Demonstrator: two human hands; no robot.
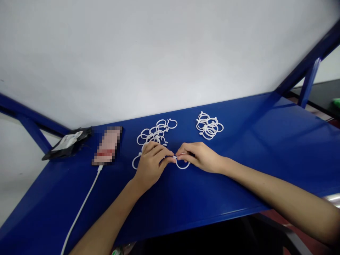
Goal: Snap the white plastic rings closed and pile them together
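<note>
My left hand and my right hand meet over the blue table, both pinching one white plastic ring at its top ends. The ring's loop hangs below my fingertips, resting on the table. Just behind my left hand lies a loose pile of several white rings, and one more ring peeks out at the left of that hand. A tighter heap of white rings sits behind my right hand.
A phone lies to the left with a white cable running toward the table's front edge. A black packet with a label sits at the far left edge. A white wall stands behind; blue frame bars rise at the right.
</note>
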